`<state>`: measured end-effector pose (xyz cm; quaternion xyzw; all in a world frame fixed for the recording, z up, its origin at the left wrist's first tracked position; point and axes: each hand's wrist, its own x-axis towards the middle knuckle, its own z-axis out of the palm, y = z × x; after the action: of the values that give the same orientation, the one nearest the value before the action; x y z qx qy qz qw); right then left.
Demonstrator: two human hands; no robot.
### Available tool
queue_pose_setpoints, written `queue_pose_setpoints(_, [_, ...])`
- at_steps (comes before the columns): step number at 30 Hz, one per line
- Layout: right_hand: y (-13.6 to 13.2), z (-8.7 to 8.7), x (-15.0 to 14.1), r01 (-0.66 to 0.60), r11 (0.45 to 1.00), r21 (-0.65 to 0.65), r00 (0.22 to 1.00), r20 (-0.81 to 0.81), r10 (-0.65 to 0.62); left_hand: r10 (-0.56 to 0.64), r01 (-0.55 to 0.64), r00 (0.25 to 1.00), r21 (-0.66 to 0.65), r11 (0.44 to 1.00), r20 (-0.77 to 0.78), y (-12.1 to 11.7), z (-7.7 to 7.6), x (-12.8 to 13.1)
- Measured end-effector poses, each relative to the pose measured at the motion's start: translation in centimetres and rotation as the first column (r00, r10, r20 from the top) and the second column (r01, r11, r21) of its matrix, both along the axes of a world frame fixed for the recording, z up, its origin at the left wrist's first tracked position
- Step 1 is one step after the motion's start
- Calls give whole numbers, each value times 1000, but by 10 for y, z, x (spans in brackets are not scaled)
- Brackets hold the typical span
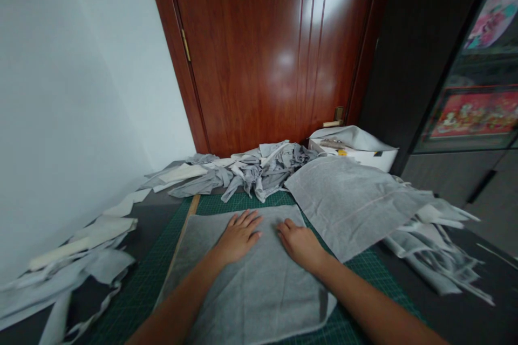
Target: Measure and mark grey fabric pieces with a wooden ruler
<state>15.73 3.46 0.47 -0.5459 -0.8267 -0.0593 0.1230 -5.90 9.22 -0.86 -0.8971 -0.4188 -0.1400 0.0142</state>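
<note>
A grey cloth piece (251, 285) lies flat on a green cutting mat (154, 280) in front of me. My left hand (238, 237) rests palm down on the cloth's upper middle, fingers stretched out and slightly apart. My right hand (299, 242) lies flat on the cloth just to the right, fingers pointing up-left. Neither hand holds anything. A wooden ruler (189, 215) runs along the cloth's left edge, partly covered by it.
A larger grey cloth (348, 205) overlaps the mat at right. Crumpled grey fabric scraps (259, 170) pile by the red-brown door (275, 48). Strips and offcuts (81, 248) lie at left, more scraps (437, 253) at right. A white box (364, 153) stands near the door.
</note>
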Motion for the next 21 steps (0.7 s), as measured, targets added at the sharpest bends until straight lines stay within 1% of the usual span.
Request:
queue_pose_setpoints(2, [1, -2, 1, 5, 1000, 6, 1000, 1, -5, -5, 5, 998, 6, 1000, 55, 6, 4, -7])
queue_pose_setpoints(3, [2, -2, 1, 8, 1000, 4, 1000, 0, -8, 23, -24, 995, 12, 1000, 95, 10, 9, -13])
queue_pose_setpoints(4, [2, -3, 2, 10, 1000, 4, 1000, -3, -10, 85, -90, 986, 28, 996, 144, 14, 14, -22])
queue_pose_setpoints(5, [2, -3, 2, 8, 1000, 3, 1000, -7, -8, 171, -182, 967, 44, 982, 189, 18, 20, -32])
queue_pose_setpoints(6, [3, -3, 2, 4, 1000, 2, 1000, -13, -4, 283, -307, 929, 72, 949, 239, 22, 26, -45])
queue_pose_setpoints(8, [3, -4, 2, -2, 1000, 0, 1000, -28, 2, 466, -512, 843, 138, 848, 267, 27, 36, -73])
queue_pose_setpoints(9, [3, -4, 2, -8, 1000, -1, 999, -36, 8, 552, -592, 801, 161, 790, 231, 28, 39, -86])
queue_pose_setpoints(10, [3, -4, 2, -12, 1000, -4, 999, -42, 12, 647, -669, 743, 170, 723, 170, 28, 41, -99])
queue_pose_setpoints(11, [4, -4, 3, -16, 1000, -8, 999, -47, 15, 726, -730, 681, 156, 665, 92, 28, 41, -109])
queue_pose_setpoints(12, [4, -4, 3, -15, 1000, -13, 999, -49, 15, 773, -768, 633, 143, 624, 31, 27, 41, -118])
queue_pose_setpoints(13, [4, -4, 3, -11, 1000, -16, 999, -47, 10, 800, -793, 599, 129, 596, -14, 25, 40, -123])
queue_pose_setpoints(14, [4, -4, 4, 0, 1000, -18, 999, -44, -1, 811, -804, 584, 114, 584, -42, 24, 39, -127])
queue_pose_setpoints(18, [7, -4, 7, 93, 996, -17, 995, -29, -94, 814, -813, 575, 53, 580, -85, 24, 39, -127])
queue_pose_setpoints(21, [7, -5, 8, 128, 992, -14, 992, -7, -128, 817, -821, 566, 17, 571, -110, 24, 41, -125])
